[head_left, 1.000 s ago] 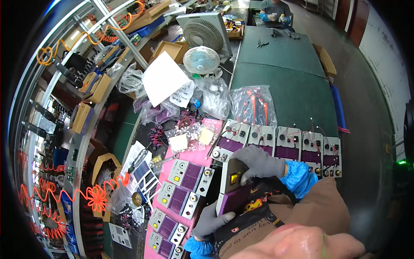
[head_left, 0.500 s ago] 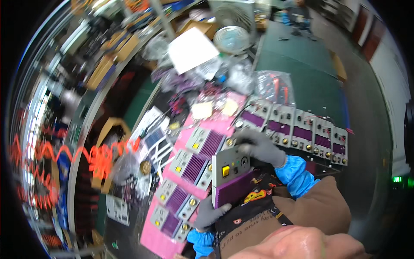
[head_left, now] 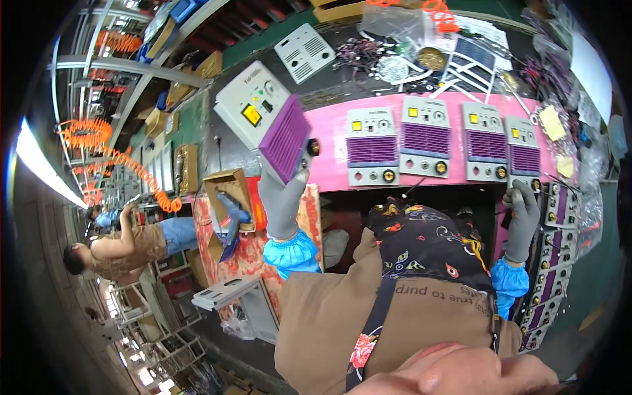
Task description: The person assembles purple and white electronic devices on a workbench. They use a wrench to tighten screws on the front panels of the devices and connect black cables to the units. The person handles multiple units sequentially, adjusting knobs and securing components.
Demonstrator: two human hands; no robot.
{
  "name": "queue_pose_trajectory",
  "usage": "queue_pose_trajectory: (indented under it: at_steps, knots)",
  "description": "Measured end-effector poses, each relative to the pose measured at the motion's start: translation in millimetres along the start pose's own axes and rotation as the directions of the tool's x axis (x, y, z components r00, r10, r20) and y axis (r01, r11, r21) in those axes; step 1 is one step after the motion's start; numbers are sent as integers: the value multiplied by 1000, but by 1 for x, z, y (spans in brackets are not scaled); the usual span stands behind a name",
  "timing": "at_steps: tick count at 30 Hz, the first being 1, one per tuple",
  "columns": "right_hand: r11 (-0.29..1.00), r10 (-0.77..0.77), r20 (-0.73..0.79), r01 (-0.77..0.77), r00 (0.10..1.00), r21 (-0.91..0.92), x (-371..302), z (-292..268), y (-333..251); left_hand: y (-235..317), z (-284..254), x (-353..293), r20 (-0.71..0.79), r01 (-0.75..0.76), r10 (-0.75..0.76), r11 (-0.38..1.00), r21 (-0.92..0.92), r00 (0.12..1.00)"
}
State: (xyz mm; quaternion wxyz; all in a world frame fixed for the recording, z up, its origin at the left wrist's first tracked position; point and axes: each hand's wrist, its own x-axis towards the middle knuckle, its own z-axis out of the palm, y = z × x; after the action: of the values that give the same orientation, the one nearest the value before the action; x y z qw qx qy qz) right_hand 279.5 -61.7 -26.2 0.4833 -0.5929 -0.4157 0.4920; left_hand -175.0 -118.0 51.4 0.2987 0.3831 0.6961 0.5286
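Observation:
My left hand (head_left: 283, 205), in a grey glove, grips the lower end of a light-grey control panel (head_left: 238, 108). It has a yellow switch, a purple finned grille and a brass-coloured connector, and is held tilted above the left end of the pink mat (head_left: 329, 141). My right hand (head_left: 523, 220), also gloved, is at the mat's front right edge with curled fingers, close to the lower end of the rightmost panel (head_left: 525, 158). Whether it touches that panel or holds something small cannot be made out. Several like panels, including one (head_left: 372, 150), lie in a row on the mat.
Behind the mat are a grey perforated plate (head_left: 304, 54), bundled wires (head_left: 365, 56) and white strips (head_left: 471, 72). More panels (head_left: 550, 263) line the right side. At left, a blue-handled power tool (head_left: 234, 214) lies by a cardboard box on a red-stained surface. Another person (head_left: 131, 247) stands far left.
My view has swung left. The control panel, earlier between both hands, is now in my left hand alone, out to the left. My right hand has left it and is lower right.

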Motion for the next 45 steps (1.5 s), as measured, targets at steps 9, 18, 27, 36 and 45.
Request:
queue_pose_trajectory:
  at_steps: [9,18,27,36,45]
  knots:
    - [994,44,98,-34,994,-103,1,60,0,-177,-5,64,-97,5,129,576,817,987]
    - [986,53,71,-41,996,-160,-5,75,-12,-246,46,88,-89,110,-87,276,955,992]
    - [973,88,106,-63,990,-221,-4,74,-8,-220,91,81,185,342,-353,935,93,917]
    - [962,32,157,12,987,-273,27,40,1,-182,105,76,509,494,-356,853,-166,784]
    - [924,77,250,25,965,-382,142,-58,16,-60,81,43,169,219,-161,882,-417,972]
